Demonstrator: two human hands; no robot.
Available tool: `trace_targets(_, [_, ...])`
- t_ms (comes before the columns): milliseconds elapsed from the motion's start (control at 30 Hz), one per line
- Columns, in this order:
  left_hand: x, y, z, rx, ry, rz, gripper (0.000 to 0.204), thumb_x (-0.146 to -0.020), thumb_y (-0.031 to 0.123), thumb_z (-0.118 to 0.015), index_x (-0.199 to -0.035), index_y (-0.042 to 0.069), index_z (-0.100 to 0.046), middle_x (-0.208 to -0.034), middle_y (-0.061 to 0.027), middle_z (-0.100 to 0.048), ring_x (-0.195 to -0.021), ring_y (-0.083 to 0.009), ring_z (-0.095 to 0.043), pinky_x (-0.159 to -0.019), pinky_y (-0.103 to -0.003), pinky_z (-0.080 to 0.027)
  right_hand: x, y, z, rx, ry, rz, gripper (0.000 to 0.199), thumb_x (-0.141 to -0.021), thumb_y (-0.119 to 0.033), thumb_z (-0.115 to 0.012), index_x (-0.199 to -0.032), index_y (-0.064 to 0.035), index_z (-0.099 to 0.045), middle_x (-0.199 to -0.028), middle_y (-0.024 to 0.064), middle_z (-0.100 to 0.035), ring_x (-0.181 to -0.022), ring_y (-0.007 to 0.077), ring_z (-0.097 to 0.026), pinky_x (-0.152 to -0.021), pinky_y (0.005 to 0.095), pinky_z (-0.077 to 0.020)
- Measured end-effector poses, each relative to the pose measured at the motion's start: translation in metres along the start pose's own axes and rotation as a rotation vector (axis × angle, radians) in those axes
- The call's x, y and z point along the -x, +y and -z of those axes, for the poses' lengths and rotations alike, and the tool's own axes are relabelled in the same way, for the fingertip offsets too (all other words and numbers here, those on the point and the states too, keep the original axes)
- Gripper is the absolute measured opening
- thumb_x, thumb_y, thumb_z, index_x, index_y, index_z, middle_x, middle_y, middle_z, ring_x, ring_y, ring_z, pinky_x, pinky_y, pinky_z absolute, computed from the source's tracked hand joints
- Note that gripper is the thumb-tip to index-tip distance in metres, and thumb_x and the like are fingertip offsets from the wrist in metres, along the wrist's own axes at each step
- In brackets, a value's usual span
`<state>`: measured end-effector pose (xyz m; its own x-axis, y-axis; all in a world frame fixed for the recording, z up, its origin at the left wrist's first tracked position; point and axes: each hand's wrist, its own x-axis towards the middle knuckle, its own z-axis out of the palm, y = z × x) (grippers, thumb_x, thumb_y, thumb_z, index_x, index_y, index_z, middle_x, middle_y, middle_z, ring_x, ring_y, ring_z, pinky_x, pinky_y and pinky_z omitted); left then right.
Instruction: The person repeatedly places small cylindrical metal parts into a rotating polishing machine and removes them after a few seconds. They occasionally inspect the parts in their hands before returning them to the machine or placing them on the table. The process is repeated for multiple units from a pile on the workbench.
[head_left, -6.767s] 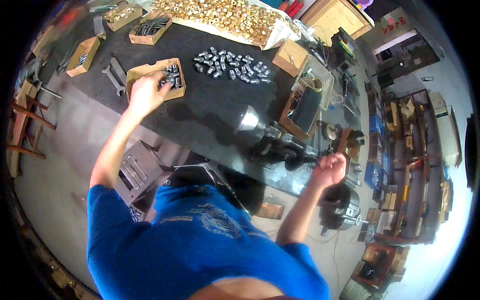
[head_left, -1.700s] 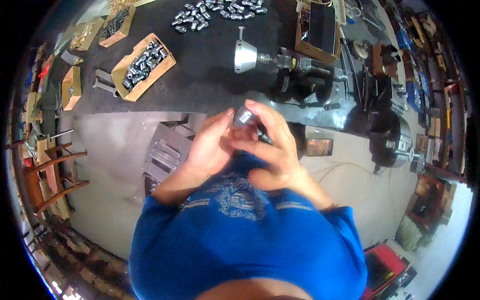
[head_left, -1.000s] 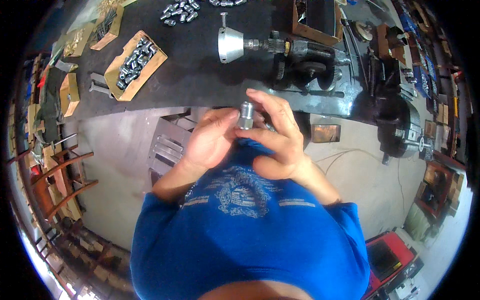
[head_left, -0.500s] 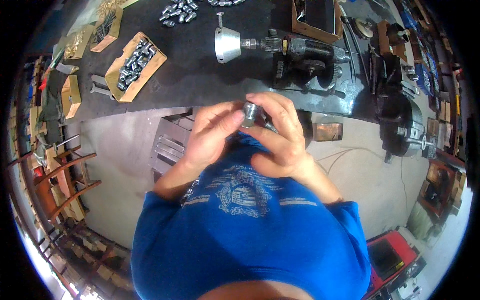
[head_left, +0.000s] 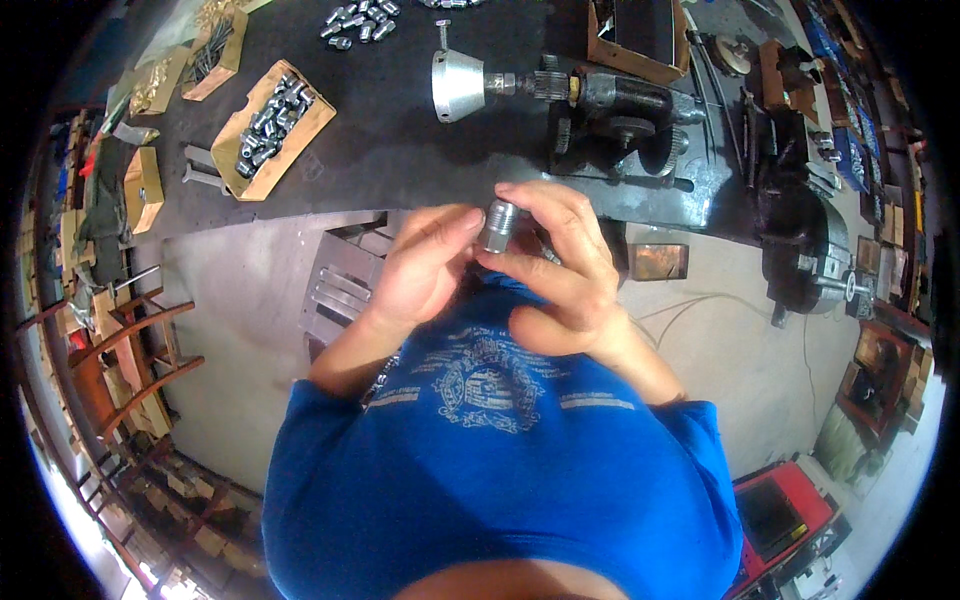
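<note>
A shiny threaded metal fitting [head_left: 497, 228] stands nearly upright between my hands, above the near edge of the bench. My right hand [head_left: 570, 260] is closed on it, fingers at its top and lower end. Another small metal piece [head_left: 548, 250] shows partly among the right fingers, mostly hidden. My left hand [head_left: 425, 260] is closed at the fitting's left side. Its thumb tip lies right beside the threads, and its other fingers are largely hidden behind the thumb.
On the dark bench [head_left: 370, 170], a wooden box of metal fittings [head_left: 270, 130] stands at left, and loose fittings [head_left: 360, 20] lie at the back. A geared device with a metal cone [head_left: 458, 87] sits ahead. A vise [head_left: 815, 240] is at right, a wooden stool [head_left: 130, 350] at left.
My left thumb has drawn back slightly from the front of the fitting, so more of its threads and body shows. The fitting stays in my right fingers, tilted a little differently.
</note>
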<state>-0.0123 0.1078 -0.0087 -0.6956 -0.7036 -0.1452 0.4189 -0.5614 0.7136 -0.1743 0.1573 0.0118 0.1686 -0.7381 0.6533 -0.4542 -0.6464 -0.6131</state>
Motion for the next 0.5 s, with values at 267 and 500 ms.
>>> trace_targets(267, [-0.0019,0.0070,-0.0053,-0.119,0.062,-0.046,0.026,-0.089,0.015,-0.044,-0.102,-0.005,-0.054,-0.094,-0.0116,-0.059,-0.086,-0.0168,-0.057,-0.078,-0.027,-0.045,-0.0036,-0.0035,0.0004,0.049,-0.010,-0.049,0.042,-0.043,-0.009,-0.054,-0.082,0.0045,-0.061,-0.110,0.0238,-0.046,-0.097,0.0377,-0.048,-0.076,0.0399,-0.0452])
trace_targets(500, [-0.0042,0.0050,0.0011,-0.219,0.140,-0.065,0.025,-0.088,0.008,-0.042,-0.104,-0.007,-0.052,-0.094,-0.0145,-0.059,-0.083,-0.0208,-0.059,-0.076,-0.031,-0.047,-0.0037,-0.0050,0.0002,0.073,-0.033,-0.093,0.041,-0.042,-0.010,-0.054,-0.079,0.0044,-0.062,-0.111,0.0232,-0.045,-0.097,0.0376,-0.047,-0.079,0.0413,-0.0432])
